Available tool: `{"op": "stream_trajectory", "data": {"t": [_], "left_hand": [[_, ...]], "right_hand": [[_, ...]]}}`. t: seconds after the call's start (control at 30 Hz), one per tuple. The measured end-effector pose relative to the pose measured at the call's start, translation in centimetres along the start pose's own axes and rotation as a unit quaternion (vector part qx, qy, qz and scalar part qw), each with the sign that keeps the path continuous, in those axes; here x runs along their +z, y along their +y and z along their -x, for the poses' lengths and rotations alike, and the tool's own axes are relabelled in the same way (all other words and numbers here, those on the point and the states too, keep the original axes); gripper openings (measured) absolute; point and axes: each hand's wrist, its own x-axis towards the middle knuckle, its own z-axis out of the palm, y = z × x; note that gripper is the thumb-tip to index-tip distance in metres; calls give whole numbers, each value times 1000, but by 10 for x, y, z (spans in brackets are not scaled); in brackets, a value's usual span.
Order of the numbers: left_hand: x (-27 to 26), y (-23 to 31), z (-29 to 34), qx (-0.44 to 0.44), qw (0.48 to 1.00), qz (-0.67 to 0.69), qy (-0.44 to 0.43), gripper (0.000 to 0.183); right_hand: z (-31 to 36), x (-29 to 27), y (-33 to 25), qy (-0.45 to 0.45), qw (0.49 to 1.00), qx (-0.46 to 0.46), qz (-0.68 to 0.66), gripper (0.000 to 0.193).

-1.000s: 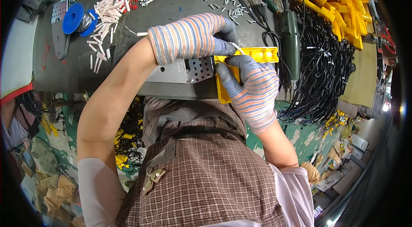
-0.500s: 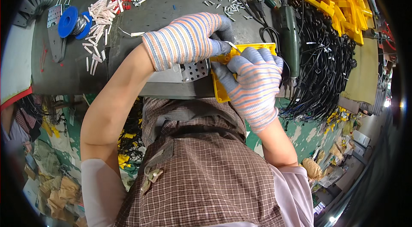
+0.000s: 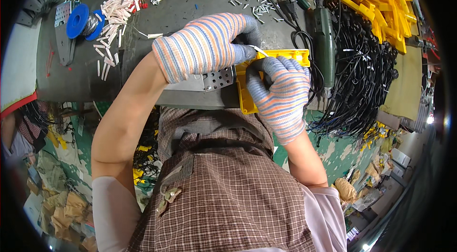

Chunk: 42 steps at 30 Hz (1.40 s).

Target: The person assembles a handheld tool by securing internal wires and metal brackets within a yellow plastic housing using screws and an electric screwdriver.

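1. A thin white tube (image 3: pixel 260 51) is pinched by the fingertips of the left hand (image 3: pixel 204 47), which is covered by a striped glove.
2. The fingers of the right hand (image 3: pixel 283 92) are bent over a yellow plastic case (image 3: pixel 297 55); whether anything is pinched there cannot be told, because the tips are hidden.
3. The yellow case is placed at the near edge of the dark table (image 3: pixel 166 14), under the right hand.
4. A grey metal plate with holes (image 3: pixel 220 79) is seen just left of the case, partly covered by the left hand.
5. A green power tool (image 3: pixel 324 45) and black cords (image 3: pixel 352 80) are laid to the right.
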Motion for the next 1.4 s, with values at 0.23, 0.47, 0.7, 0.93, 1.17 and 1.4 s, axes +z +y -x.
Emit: {"op": "stream_trajectory", "data": {"t": [0.23, 0.47, 0.7, 0.93, 1.17, 1.4], "left_hand": [[6, -2, 1, -11, 998, 44, 46, 19], [6, -5, 1, -25, 993, 107, 35, 19], [6, -9, 4, -17, 992, 117, 45, 20], [11, 5, 12, 6, 995, -32, 94, 21], [23, -3, 11, 42, 982, -78, 170, 20], [27, 0, 14, 9, 985, -12, 173, 19]], "right_hand": [[0, 12, -1, 70, 996, -39, 29, 23], [-3, 13, -1, 9, 1000, -13, -19, 22], [-12, 7, -9, -53, 998, 43, -18, 19], [-2, 10, 12, 101, 993, -31, 59, 14], [-2, 8, 10, 97, 994, -9, 52, 13], [1, 12, 11, 112, 993, 8, 43, 13]]}}
